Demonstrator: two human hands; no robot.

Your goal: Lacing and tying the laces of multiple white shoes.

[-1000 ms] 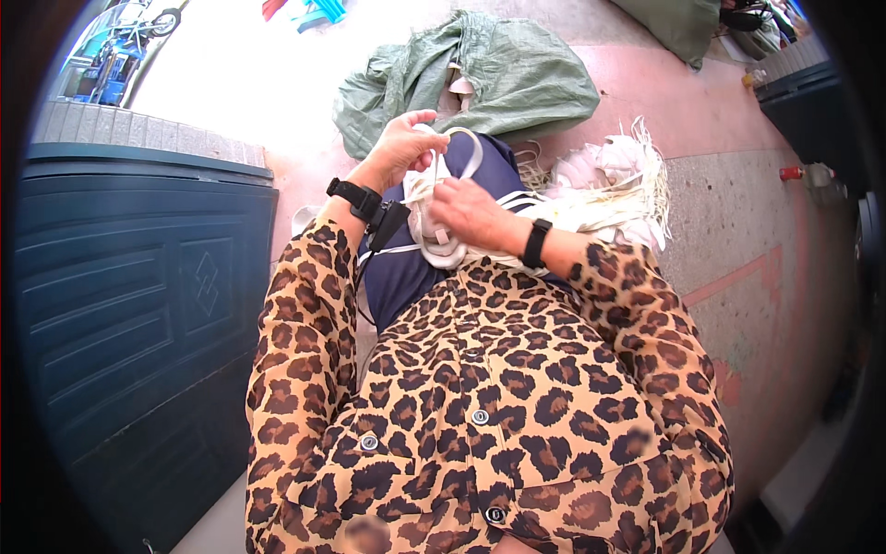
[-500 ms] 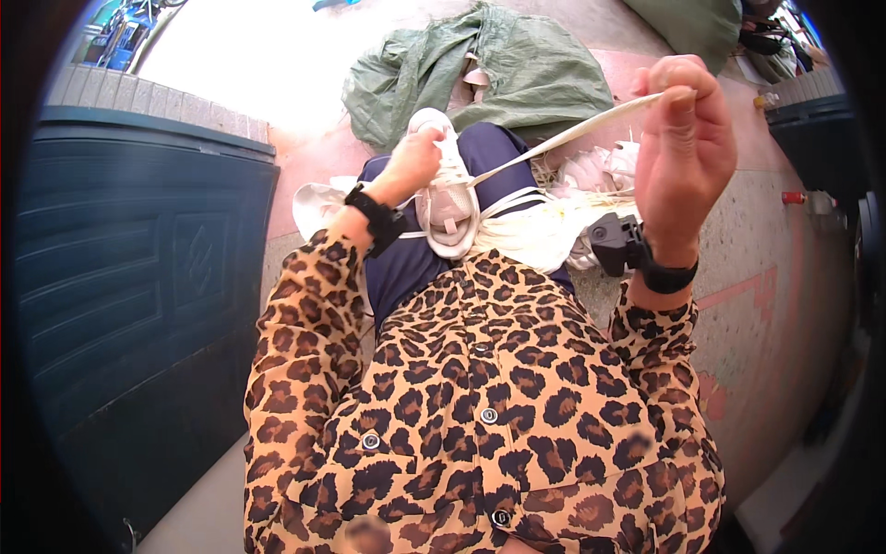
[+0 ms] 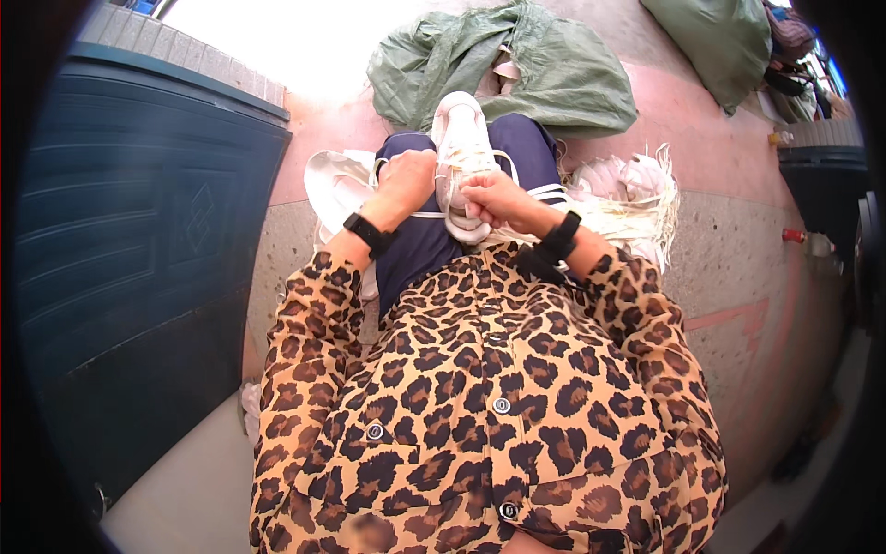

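Observation:
A white sneaker (image 3: 459, 118) lies on my lap between my knees, its toe pointing away from me. My left hand (image 3: 404, 185) is closed at the shoe's left edge, pinching a pale shoelace. From the right, my right hand (image 3: 503, 200) reaches over the tongue and lower eyelets with its fingers pinched on the lace; the fingertips are partly hidden. A loop of lace (image 3: 507, 164) bows out from the shoe's right side. Another white shoe (image 3: 334, 189) sits beside my left knee.
A bundle of loose cream laces (image 3: 600, 222) drapes by my right thigh, beside more pale shoes (image 3: 620, 177). An open green sack (image 3: 572, 88) lies beyond my knees, another sack (image 3: 715, 46) at the far right. A dark blue panelled door (image 3: 166, 212) stands on the left.
My right hand has come down and left from its raised spot, where it stretched a lace, to the shoe. My left hand has shifted from the shoe's upper to its left edge.

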